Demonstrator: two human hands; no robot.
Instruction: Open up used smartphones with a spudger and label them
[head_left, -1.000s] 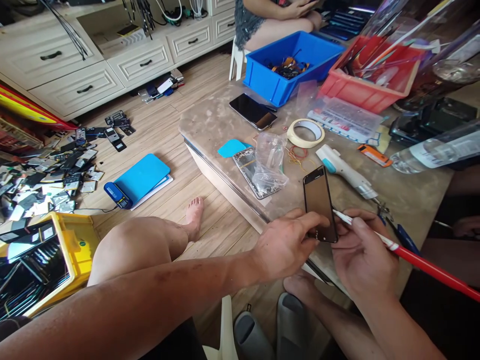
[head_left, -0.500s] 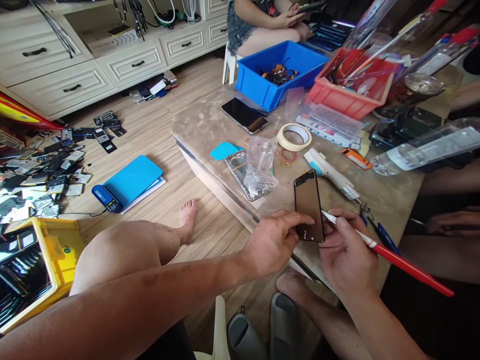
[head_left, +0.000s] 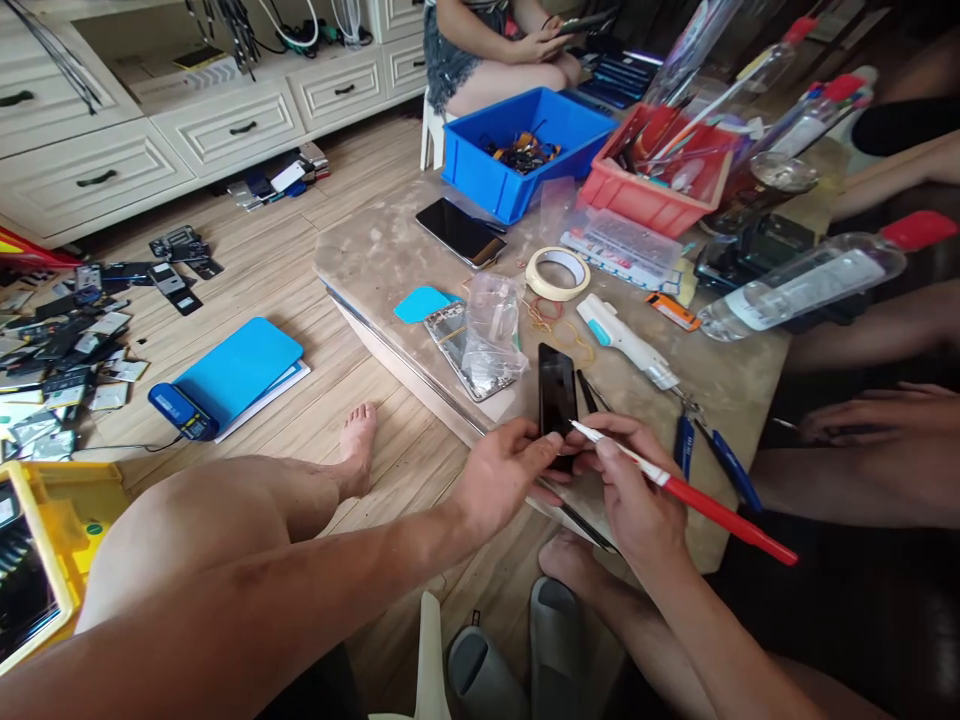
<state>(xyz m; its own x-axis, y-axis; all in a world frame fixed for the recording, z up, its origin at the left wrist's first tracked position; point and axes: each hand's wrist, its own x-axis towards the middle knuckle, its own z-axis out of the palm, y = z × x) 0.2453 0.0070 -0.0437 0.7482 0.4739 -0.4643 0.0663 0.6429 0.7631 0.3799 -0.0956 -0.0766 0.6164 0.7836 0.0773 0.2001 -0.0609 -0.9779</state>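
My left hand [head_left: 501,475] is closed on the lower end of a dark smartphone [head_left: 556,390], thumb on top and fingers partly hidden beneath. The phone is held over the table's near edge. My right hand [head_left: 641,500] pinches a slim pen-like tool [head_left: 724,518] with a red handle and a white front. Its pale pointed tip is right by the phone's lower right edge; whether they touch I cannot tell. Dark tweezers [head_left: 589,392] lie just beyond the tip. Blue-handled pliers [head_left: 731,470] rest right of my right hand.
Around the table [head_left: 360,240] lie an opened phone under a clear plastic bag [head_left: 491,325], a tape roll [head_left: 557,273], a white-teal tool [head_left: 626,340] and a bottle [head_left: 817,280]. Blue [head_left: 480,170] and red [head_left: 645,205] bins stand behind. Other people sit at the back and right.
My left index finger has left the screen, and that hand now grips the phone's lower end. The screen, brownish before, looks black. The white tool tip has come closer to my left thumb.
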